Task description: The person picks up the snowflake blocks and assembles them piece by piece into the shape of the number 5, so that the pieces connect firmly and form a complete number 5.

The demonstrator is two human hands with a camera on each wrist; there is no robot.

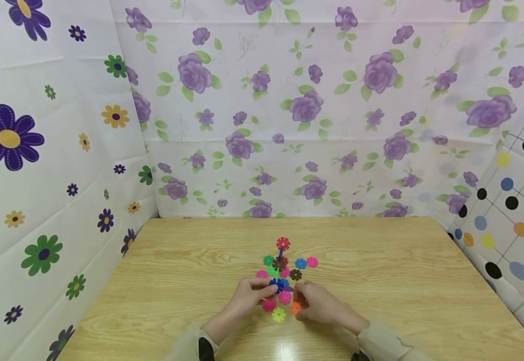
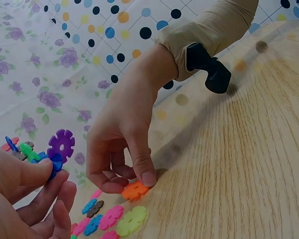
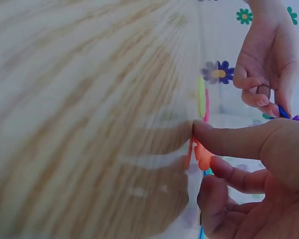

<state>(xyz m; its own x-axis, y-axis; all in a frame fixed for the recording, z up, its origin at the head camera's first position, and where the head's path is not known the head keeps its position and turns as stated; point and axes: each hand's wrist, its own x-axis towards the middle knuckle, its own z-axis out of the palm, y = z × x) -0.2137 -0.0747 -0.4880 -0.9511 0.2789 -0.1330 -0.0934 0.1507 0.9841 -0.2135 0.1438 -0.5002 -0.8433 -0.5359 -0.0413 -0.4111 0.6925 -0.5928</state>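
My left hand (image 1: 249, 295) pinches a dark blue notched, flower-shaped plastic disc (image 1: 276, 286) between thumb and fingers, held above the table. Joined to it are a purple disc (image 2: 61, 146), a bright green one (image 2: 29, 151) and others. This chain stretches away from me to a red disc (image 1: 283, 243) at its far end. Low at the tabletop, my right hand (image 1: 319, 303) holds an orange disc (image 1: 296, 308) by its edge with thumb and forefinger. A yellow disc (image 1: 278, 315) lies just left of the orange one.
Several loose discs lie around the chain on the wooden table (image 1: 176, 281), among them a pink disc (image 1: 312, 261), a light blue disc (image 1: 300, 263) and a brown disc (image 1: 295, 275). Patterned cloth (image 1: 307, 150) hangs behind the table and along both sides.
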